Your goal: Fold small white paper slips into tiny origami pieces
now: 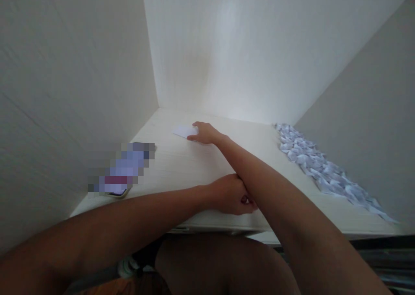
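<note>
My right hand (pixel 205 133) reaches toward the far side of the white desktop. Its thumb and forefinger lie on either side of a small flat piece of white paper (pixel 181 131), whose right part is hidden beneath the palm. Nearer the front edge, my left hand (pixel 229 195) is closed with curled fingers, and the right forearm crosses over its fingertips. Whatever those fingers hold, if anything, I cannot make out.
A phone (pixel 121 169), blurred by pixelation, lies on the desktop (pixel 171 165) at the left. Along the right wall, many crumpled or folded white paper pieces (pixel 317 165) form a long row. Pale panels enclose the left, back and right.
</note>
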{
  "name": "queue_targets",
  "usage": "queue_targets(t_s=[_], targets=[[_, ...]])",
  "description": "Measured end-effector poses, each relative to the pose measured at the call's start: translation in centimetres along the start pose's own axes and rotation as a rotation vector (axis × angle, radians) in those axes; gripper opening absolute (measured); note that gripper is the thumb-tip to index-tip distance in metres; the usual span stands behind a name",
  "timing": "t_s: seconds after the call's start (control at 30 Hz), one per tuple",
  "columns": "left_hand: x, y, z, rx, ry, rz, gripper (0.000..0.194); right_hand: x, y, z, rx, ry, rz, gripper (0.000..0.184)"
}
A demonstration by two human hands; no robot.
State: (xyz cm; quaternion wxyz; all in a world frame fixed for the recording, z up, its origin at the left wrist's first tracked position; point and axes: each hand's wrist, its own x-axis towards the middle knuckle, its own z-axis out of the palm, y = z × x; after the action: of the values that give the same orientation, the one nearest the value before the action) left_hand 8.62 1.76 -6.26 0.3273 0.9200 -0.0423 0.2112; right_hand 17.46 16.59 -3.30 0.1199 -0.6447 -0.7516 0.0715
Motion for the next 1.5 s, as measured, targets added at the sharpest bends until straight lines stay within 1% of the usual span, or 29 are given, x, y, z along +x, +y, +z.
queue_targets(t_s=[0.03, 0.1, 0.2, 0.27, 0.4, 0.6, 0.77, 0.9, 1.03, 1.17, 1.27, 1.4, 1.47, 1.5], targets=[[0.1, -0.2, 0.1, -0.026, -0.024, 0.003, 0.018, 0.3, 0.3, 0.3, -0.001, 0.0, 0.008, 0.07], [0.3, -0.6, 0.3, -0.041, -0.048, -0.007, 0.028, 0.3, 0.7, 1.1, -0.002, 0.02, 0.023, 0.068], [0.5, -1.1, 0.6, -0.031, -0.082, 0.041, 0.039, -0.4, 1.0, 2.2, 0.007, 0.083, 0.022, 0.06], [0.5, -1.2, 0.5, -0.01, -0.111, 0.067, 0.039, -0.8, 1.1, 2.8, 0.021, 0.126, 0.007, 0.055], [0.4, -1.0, 0.3, 0.024, -0.164, 0.058, 0.037, -1.1, 1.3, 3.4, 0.054, 0.192, -0.016, 0.055], [0.2, -0.7, 0.0, 0.028, -0.184, 0.044, 0.039, -1.2, 1.6, 3.6, 0.091, 0.237, -0.055, 0.043], [0.0, -0.7, 0.0, -0.004, -0.149, 0.07, 0.037, -1.5, 1.6, 3.7, 0.113, 0.252, -0.103, 0.038], [-0.2, -0.7, 0.1, 0.003, -0.119, 0.098, 0.032, -1.5, 1.6, 3.7, 0.135, 0.256, -0.126, 0.032], [-0.3, -0.4, 0.0, 0.009, -0.113, 0.1, 0.028, -1.4, 1.6, 3.6, 0.178, 0.262, -0.131, 0.02], [-0.3, -0.2, -0.2, -0.01, -0.118, 0.117, 0.025, -1.4, 1.4, 3.7, 0.255, 0.273, -0.109, 0.019], [-0.3, -0.3, -0.3, -0.032, -0.113, 0.118, 0.024, -1.4, 1.4, 3.9, 0.361, 0.31, -0.081, 0.014], [-0.3, -0.2, -0.2, -0.089, -0.068, 0.117, 0.026, -1.0, 1.7, 3.6, 0.579, 0.441, 0.008, 0.012], [-0.2, -0.2, -0.1, -0.151, 0.011, 0.057, 0.029, -1.0, 2.1, 2.6, 0.713, 0.493, 0.074, 0.015], [-0.1, -0.3, -0.1, -0.195, 0.084, -0.01, 0.031, -1.1, 2.3, 1.9, 0.782, 0.51, 0.107, 0.017]])
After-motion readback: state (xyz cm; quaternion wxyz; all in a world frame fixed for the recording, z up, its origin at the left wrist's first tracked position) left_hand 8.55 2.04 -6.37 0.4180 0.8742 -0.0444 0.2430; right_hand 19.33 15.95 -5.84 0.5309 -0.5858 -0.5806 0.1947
